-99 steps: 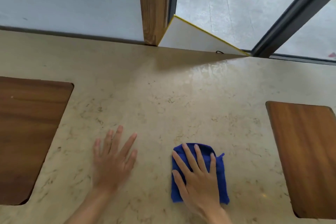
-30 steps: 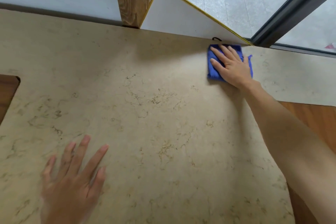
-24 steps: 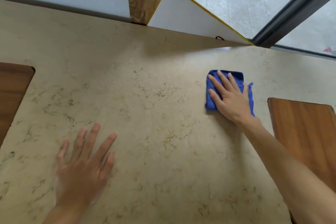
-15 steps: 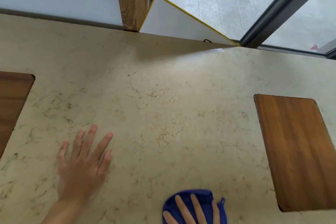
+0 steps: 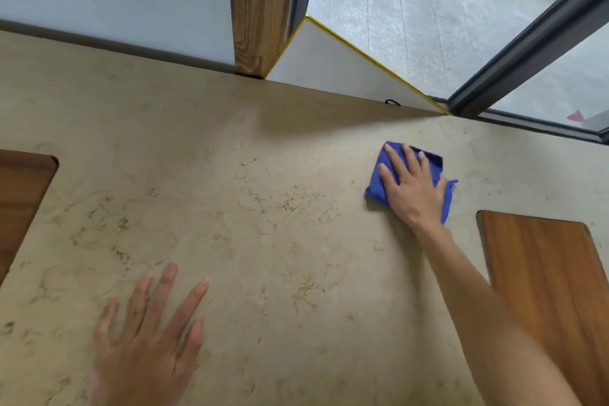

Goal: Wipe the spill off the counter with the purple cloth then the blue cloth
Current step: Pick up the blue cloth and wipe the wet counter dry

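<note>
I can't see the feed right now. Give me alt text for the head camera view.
The right hand presses flat on a folded blue cloth on the beige stone counter, towards its far right. The left hand rests flat, fingers spread, on the near left of the counter. Wood panels sit at both sides; no purple cloth is in view.

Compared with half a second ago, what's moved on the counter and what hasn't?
The right hand has pushed the blue cloth from the near edge out toward the far right of the counter, palm pressing flat on it. The left hand stayed spread flat at near left.
</note>
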`<state>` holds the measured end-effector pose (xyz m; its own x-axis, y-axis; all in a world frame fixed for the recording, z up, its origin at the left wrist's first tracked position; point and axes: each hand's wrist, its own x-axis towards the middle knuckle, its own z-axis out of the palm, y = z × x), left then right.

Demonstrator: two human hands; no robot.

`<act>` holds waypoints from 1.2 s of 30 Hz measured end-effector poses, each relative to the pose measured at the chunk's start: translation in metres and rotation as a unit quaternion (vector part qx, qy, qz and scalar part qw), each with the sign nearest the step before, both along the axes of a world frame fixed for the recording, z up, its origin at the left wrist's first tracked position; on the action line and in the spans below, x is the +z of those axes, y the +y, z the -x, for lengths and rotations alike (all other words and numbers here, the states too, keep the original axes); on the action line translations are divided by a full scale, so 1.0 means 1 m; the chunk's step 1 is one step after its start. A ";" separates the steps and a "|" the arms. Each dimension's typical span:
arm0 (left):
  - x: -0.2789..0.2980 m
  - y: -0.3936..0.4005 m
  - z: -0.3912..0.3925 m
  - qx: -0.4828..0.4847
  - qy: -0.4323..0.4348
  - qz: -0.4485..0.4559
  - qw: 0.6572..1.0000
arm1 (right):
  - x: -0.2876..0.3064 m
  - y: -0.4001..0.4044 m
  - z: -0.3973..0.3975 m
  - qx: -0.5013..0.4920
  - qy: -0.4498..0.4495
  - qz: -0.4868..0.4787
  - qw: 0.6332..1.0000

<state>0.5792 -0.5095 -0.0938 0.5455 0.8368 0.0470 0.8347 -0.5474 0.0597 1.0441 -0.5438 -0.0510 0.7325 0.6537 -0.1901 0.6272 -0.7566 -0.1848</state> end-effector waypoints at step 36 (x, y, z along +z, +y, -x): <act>0.008 0.001 -0.003 0.000 0.033 0.048 0.998 | -0.019 -0.010 0.118 0.176 -0.019 -0.012 0.984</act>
